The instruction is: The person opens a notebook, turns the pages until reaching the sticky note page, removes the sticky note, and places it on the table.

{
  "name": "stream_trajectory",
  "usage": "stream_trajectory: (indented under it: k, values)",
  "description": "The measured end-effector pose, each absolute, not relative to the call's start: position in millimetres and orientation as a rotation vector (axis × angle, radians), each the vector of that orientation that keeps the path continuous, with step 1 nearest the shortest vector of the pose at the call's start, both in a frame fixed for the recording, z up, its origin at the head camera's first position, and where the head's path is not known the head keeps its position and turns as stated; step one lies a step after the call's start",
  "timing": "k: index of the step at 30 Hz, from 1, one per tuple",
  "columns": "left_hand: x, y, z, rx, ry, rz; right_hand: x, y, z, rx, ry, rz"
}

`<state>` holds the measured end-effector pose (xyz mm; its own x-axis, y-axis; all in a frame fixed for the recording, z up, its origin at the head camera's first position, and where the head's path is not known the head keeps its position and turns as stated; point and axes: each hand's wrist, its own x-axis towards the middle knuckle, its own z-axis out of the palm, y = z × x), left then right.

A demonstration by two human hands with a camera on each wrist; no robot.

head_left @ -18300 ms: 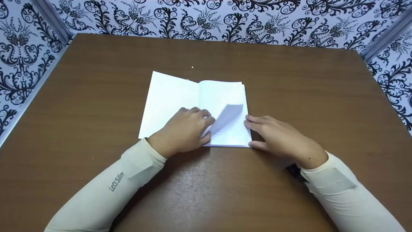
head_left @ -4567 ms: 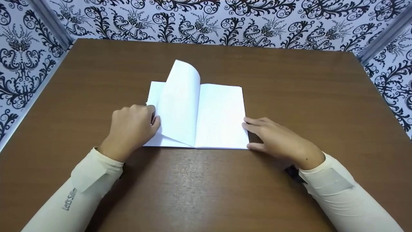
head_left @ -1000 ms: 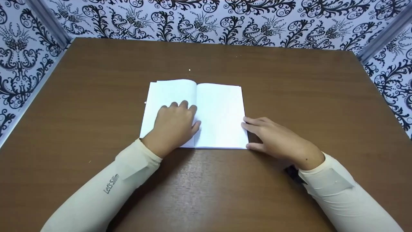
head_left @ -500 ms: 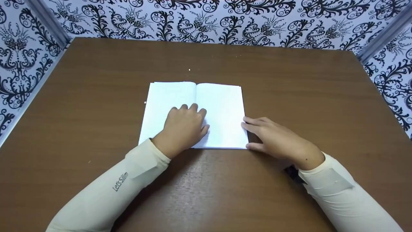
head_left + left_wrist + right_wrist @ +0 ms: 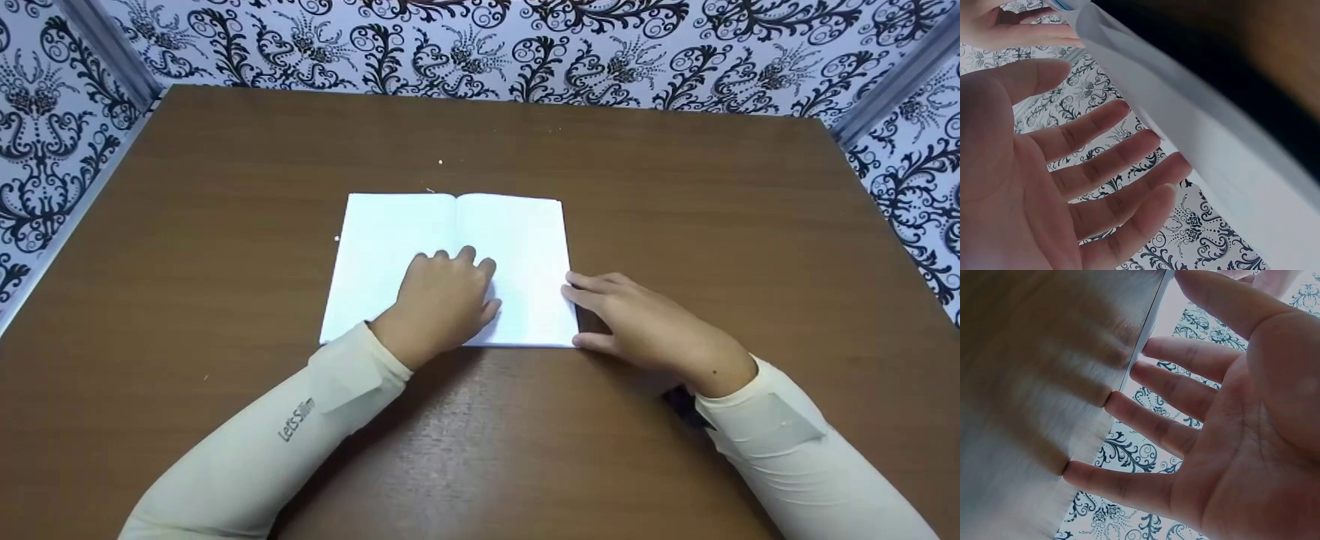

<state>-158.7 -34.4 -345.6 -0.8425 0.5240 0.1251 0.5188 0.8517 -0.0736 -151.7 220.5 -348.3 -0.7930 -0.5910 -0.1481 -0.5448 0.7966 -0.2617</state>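
Notebook: (image 5: 456, 229) laid open on the middle of the table (image 5: 675, 187), square to the near side; the opening is judged done.
Left page: (image 5: 375, 255) lying flat, with no raised leaf to be seen.
Right page: (image 5: 529, 247) also lying flat, only a slight swell being shown beside the fold (image 5: 457, 208); no writing can be made out on either page.
Smoothing: judged well along, since both upper halves are seen settled; the lower part of the fold is covered, so its flatness cannot be confirmed.
Left hand: (image 5: 446, 300) laid palm down across the fold, its thumb over the right page; in the left wrist view the fingers (image 5: 1084, 129) are set slightly apart and gently bent, and nothing is pinched. The paper seems to be touched by the tips, though that view is dim and blurred.
Right hand: (image 5: 641, 315) placed at the right edge, which is touched by thumb and fingertips; its fingers (image 5: 1179, 391) are spread and nearly straight, nothing being gripped.
Remaining: both hands are yet to be lifted; how many leaves lie under the right page cannot be told.
Specks: one white bit (image 5: 440, 161) is seen beyond the notebook.
Surround: the table is backed by patterned wallpaper (image 5: 480, 56).
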Motion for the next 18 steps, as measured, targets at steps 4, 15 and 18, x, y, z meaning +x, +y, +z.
stream_trajectory:
  k: [4, 15, 18]
  values:
    - [-157.4, -34.4, -346.0, -0.831, -2.922, 0.107, -151.1, 220.4, -346.7, -0.880, 2.757, -0.303]
    - [-156.1, -35.4, -342.7, -0.932, -2.986, 0.065, -149.6, 223.2, -346.3, -0.870, 2.757, -0.295]
    - [-155.1, -36.0, -342.4, -0.958, -3.003, 0.039, -149.2, 223.2, -346.9, -0.865, 2.755, -0.297]
